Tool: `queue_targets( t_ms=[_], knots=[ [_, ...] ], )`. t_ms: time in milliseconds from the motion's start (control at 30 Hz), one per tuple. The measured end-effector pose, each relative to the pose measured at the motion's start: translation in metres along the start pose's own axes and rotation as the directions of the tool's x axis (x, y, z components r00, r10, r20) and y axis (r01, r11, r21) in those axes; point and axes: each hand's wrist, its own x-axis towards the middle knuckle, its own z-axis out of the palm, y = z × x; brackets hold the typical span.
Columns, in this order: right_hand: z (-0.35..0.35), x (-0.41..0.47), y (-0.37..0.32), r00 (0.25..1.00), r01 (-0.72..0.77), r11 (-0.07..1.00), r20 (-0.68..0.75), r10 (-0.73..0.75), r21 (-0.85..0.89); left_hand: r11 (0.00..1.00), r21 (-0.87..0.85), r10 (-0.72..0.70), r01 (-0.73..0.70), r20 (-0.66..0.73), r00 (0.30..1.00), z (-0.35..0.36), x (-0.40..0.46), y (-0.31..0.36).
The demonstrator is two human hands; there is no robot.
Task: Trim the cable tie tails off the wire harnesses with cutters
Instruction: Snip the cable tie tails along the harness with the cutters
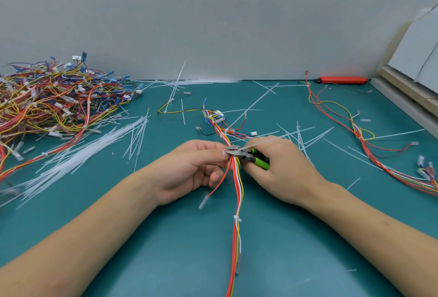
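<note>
From the head camera, a bundle of thin, glossy wires (237, 185), mostly red with white, yellow and orange strands, runs lengthwise down the middle of a smooth teal mat (166, 237), its long axis going from the far centre toward the near edge. A small white cable tie (237, 218) cinches it below the hands. The left hand (189, 168) has its fingers curled, the thumb and forefinger pinching the bundle at its upper part. The right hand (282, 168) is wrapped around small cutters (246, 154) with green handles and grey metal blades; the tip points left, meeting the wires just beside the left thumb. A long, stiff, translucent tie tail (279, 139) slants up to the right from that spot, over the right hand.

To the far left lies a tangled heap of wire bundles (54, 99), many-coloured, with white plugs. Beside it loose white plastic strips (94, 147) are scattered, more of them behind the hands. On the right another wire bundle (369, 145) trails across the mat, and an orange tool (341, 80) lies against the grey wall (213, 12).
</note>
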Motion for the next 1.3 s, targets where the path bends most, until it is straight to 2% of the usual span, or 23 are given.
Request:
queue_targets(
  t_ms=[333, 633, 767, 1000, 1133, 1300],
  knots=[
    [0.0008, 0.0003, -0.0005, 1.0, -0.012, 0.999, 0.0, 0.012, 0.033, 1.0, 0.02, 0.012, -0.011, -0.01, 1.0, -0.0023, 0.0007, -0.0013],
    [0.0008, -0.0022, -0.0025, 0.993, -0.116, 0.991, -0.01, 0.116, -0.072, 1.0, 0.001, -0.001, 0.001, -0.04, 0.999, -0.0021, -0.0008, -0.0018],
    [0.0017, -0.0032, 0.0, 0.994, -0.098, 0.994, -0.042, 0.096, -0.043, 1.0, -0.012, -0.012, 0.011, -0.082, 0.997, -0.0008, -0.0006, -0.0013],
    [0.0027, -0.0002, 0.0015, 0.999, -0.009, 1.0, -0.046, 0.01, 0.023, 1.0, -0.003, -0.009, 0.008, -0.063, 0.998, 0.0008, -0.0009, -0.0007],
    [0.0061, -0.0019, 0.0039, 0.995, -0.023, 1.0, -0.1, 0.023, -0.004, 1.0, 0.016, -0.004, 0.005, -0.067, 0.998, 0.002, -0.0001, -0.0002],
    [0.0069, -0.0011, 0.0043, 0.996, -0.001, 1.0, -0.088, 0.002, 0.01, 1.0, 0.027, -0.008, 0.009, -0.061, 0.998, 0.0025, -0.0006, 0.0006]
  ],
)
